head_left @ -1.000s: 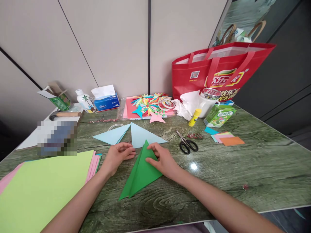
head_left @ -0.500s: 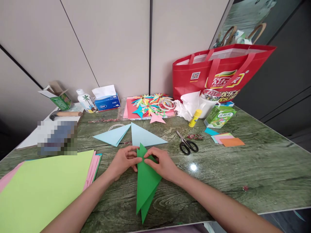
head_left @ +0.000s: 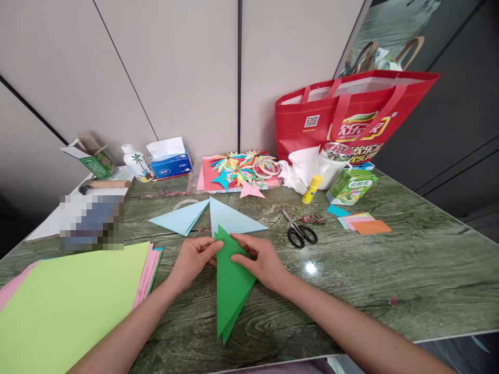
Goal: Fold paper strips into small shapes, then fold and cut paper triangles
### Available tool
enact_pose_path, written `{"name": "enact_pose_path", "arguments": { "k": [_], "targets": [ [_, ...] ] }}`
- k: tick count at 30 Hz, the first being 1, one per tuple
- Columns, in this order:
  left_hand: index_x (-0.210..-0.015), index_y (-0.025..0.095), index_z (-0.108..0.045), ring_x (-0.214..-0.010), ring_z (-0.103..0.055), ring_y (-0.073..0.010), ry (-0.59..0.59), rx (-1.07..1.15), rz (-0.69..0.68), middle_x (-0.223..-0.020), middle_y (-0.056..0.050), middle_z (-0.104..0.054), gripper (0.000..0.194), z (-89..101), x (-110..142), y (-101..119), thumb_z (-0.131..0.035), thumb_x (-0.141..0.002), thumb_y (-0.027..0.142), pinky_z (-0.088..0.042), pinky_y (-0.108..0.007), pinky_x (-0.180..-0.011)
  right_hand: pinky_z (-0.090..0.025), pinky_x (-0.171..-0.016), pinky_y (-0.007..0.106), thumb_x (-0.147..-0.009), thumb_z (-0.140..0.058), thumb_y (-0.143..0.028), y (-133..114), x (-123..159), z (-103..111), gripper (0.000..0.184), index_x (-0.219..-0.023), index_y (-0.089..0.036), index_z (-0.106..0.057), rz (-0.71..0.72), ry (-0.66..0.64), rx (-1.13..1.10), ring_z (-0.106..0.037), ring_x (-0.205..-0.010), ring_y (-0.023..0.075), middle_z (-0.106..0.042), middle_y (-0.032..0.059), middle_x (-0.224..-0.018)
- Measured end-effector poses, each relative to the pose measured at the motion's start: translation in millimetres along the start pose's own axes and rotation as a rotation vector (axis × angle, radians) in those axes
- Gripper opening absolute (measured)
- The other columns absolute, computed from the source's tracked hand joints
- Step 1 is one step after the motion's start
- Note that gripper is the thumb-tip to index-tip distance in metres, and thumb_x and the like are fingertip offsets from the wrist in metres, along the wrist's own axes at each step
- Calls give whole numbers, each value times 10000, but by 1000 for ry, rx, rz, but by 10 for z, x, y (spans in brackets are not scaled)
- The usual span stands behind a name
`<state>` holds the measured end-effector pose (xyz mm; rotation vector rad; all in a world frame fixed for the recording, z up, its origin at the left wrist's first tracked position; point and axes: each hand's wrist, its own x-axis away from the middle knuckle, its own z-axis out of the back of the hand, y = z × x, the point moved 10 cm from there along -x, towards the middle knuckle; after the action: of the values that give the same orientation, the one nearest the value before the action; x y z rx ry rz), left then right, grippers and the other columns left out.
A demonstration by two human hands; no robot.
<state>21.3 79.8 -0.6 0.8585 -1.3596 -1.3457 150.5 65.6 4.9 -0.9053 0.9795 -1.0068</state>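
Pale wall panels stood behind a dark green, stone-patterned tabletop (head_left: pixel 429 275), and near its front edge lay a green folded paper (head_left: pixel 234 296), directly before the person; take that as the clock's centre. Both hands were on it, with a strip of paper between them. From ten o'clock, the left hand (head_left: pixel 197 259) pinched the upper edge, thumb in front; from two o'clock, the right hand (head_left: pixel 263 259) gripped the opposite side, thumb flat on the face.

One second earlier the left hand had been off the sheet, and the paper had slanted towards seven o'clock. By this moment its long left edge ran nearly straight from twelve to six, and the two lower points had drawn closer together than half a second before. That suggested the layers were being brought into line, though they did not quite match. Whether the paper touched the surface along its whole length could not be told.

Two light blue folded pieces had stayed put: the left piece (head_left: pixel 179 217) at eleven o'clock, the right piece (head_left: pixel 236 215) at twelve, near the green tip. Scissors (head_left: pixel 296 228) lay between one and two, and a stack of coloured sheets (head_left: pixel 74 306) at nine.
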Motion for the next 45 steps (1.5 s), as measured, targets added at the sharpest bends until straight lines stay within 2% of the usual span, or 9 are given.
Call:
{"name": "enact_pose_path", "arguments": {
  "k": [6, 12, 20, 28, 34, 37, 40, 43, 45],
  "targets": [
    [-586, 155, -608, -524, -500, -91, -31, 13, -23, -535, 34, -574, 208, -22, 20, 57, -654, -708, 317, -417, -189, -509, -395, -525, 225, -686, -686, -262, 57, 4, -16, 428, -1105, -203, -624, -50, -7, -142, -495, -608, 122, -601, 14, -742],
    [-673, 157, -654, -581, -561, -125, -87, 60, -18, -624, 0, -655, 154, -83, 31, 86, -672, -693, 309, -440, -217, -547, -392, -565, 243, -789, -580, -244, -106, -6, 29, 315, -1100, -241, -635, 72, -8, -17, -510, -644, 141, -601, 26, -741],
    [-707, 157, -680, -569, -581, -133, 6, 98, 10, -639, -3, -682, 180, 16, 7, 20, -742, -607, 293, -465, -228, -537, -356, -553, 244, -818, -551, -224, -168, 18, -5, 351, -1167, -241, -590, 150, -47, -12, -488, -645, 138, -576, 37, -783],
    [-750, 178, -708, -611, -597, -146, 20, 19, -41, -646, 6, -663, 212, 35, 31, 73, -643, -712, 376, -513, -248, -572, -370, -558, 244, -802, -569, -224, -161, 13, 3, 369, -1169, -260, -586, 124, -41, 12, -494, -650, 139, -575, 32, -779],
    [-742, 192, -725, -571, -587, -143, 43, 32, -36, -600, 16, -649, 200, 52, 38, 51, -652, -699, 374, -508, -249, -539, -402, -570, 227, -779, -589, -215, -127, 33, -42, 413, -1188, -250, -536, 74, -75, -53, -505, -695, 134, -564, 22, -820],
    [-729, 186, -728, -551, -583, -141, 62, 51, -23, -595, 14, -651, 199, 68, 44, 44, -663, -687, 369, -500, -248, -518, -409, -544, 209, -765, -600, -223, -84, 32, -61, 292, -1054, -217, -558, 10, -93, -138, -525, -690, 129, -567, 17, -804],
    [-716, 176, -728, -530, -576, -134, 66, 76, 3, -579, 13, -645, 201, 68, 47, 28, -676, -672, 365, -494, -242, -499, -407, -556, 211, -768, -594, -215, -159, 23, -83, 142, -908, -199, -616, 46, -131, -139, -542, -733, 136, -590, 36, -856],
    [-722, 162, -718, -502, -571, -126, 42, 107, 32, -556, 9, -633, 220, 41, 40, 10, -685, -666, 371, -488, -233, -474, -425, -609, 225, -778, -578, -199, -205, 11, -104, 184, -948, -208, -649, 64, -171, -179, -555, -811, 147, -603, 52, -953],
    [-751, 156, -701, -487, -575, -122, -3, 122, 67, -549, 4, -627, 254, -5, 39, -13, -668, -685, 399, -476, -217, -451, -427, -609, 229, -769, -584, -205, -161, -13, -55, 214, -972, -213, -652, 36, -132, -178, -548, -772, 140, -609, 42, -921]
  ]
}}
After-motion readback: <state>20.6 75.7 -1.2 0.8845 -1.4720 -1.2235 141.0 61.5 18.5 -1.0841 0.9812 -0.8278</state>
